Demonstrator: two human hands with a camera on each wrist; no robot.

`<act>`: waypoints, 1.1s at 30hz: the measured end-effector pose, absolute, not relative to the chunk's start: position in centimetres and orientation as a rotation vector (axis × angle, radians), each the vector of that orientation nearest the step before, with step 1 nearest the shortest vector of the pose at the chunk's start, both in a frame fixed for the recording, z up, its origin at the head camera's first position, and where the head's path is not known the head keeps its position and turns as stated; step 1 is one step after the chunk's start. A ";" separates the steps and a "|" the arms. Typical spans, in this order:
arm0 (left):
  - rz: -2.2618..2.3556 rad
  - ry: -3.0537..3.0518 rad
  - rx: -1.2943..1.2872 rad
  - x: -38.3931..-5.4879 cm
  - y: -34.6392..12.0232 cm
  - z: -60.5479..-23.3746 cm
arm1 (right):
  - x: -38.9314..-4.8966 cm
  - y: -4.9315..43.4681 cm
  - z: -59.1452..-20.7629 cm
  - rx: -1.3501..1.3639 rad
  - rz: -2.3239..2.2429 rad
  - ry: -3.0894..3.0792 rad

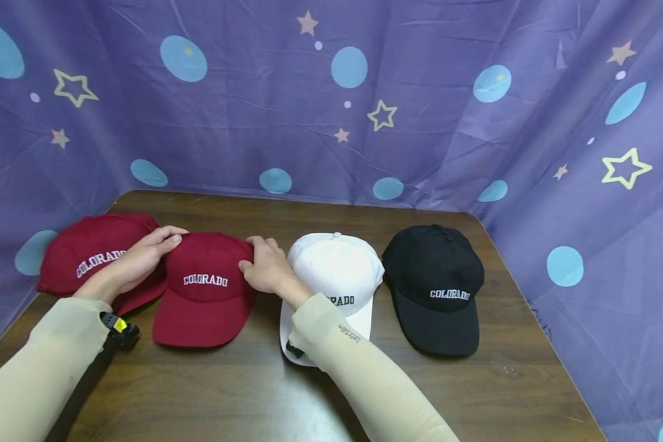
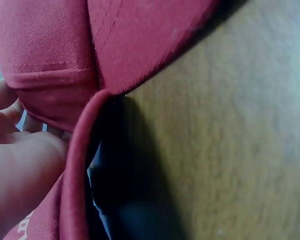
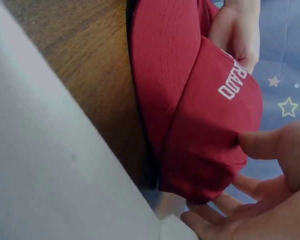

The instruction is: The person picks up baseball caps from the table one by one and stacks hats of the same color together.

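Observation:
Both hands are on a red baseball cap (image 1: 205, 310) with white COLORADO lettering, its brim toward me. My left hand (image 1: 142, 256) grips the left side of the crown. In the left wrist view, its fingers (image 2: 5, 120) curl at the crown's lower edge. Opposite it, my right hand (image 1: 267, 267) pinches the crown's right side. The right wrist view has that thumb (image 3: 262, 145) on the outer cloth and the other fingers around the edge. Another red cap (image 1: 88, 236) lies to the left, partly behind my left hand and wrist.
Right of the held cap sits a white cap (image 1: 331, 261), partly hidden by my right forearm. A black cap (image 1: 439, 264) stands farther right. All rest on a brown wooden table (image 1: 210, 393), with a purple star-patterned cloth (image 1: 254, 92) behind and along both sides.

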State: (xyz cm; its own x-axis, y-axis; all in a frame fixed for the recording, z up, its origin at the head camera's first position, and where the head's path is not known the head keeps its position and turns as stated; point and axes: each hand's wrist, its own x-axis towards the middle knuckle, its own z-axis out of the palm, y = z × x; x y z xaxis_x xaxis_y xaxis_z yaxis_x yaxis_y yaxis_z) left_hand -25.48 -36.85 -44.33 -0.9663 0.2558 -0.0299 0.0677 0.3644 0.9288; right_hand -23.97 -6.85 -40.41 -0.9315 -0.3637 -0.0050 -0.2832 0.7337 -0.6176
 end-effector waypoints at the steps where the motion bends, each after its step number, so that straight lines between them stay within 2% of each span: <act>1: 1.649 2.451 0.282 -25.5 -36.8 -44.3 | -23.9 -6.9 -40.4 -0.524 -0.968 2.802; 12: 1.492 2.754 0.203 -24.7 -38.0 -43.0 | -23.1 -6.5 -39.6 -0.619 -1.046 2.769; 21: 1.456 3.067 0.139 -22.4 -41.9 -39.6 | -21.2 -3.7 -36.2 -0.812 -1.165 2.648; 33: 1.208 3.195 -0.307 -20.2 -47.8 -40.6 | -19.5 2.7 -33.8 -0.994 -1.348 2.496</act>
State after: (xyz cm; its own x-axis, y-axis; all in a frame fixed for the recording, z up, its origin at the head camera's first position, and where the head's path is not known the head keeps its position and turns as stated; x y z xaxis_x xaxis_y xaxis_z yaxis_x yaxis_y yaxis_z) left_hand -20.25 -47.81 -40.55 -0.9433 -0.2632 0.2024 -0.0635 0.7414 0.6681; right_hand -19.47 2.72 -33.82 -0.7731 -0.6073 0.1830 -0.4859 0.3816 -0.7863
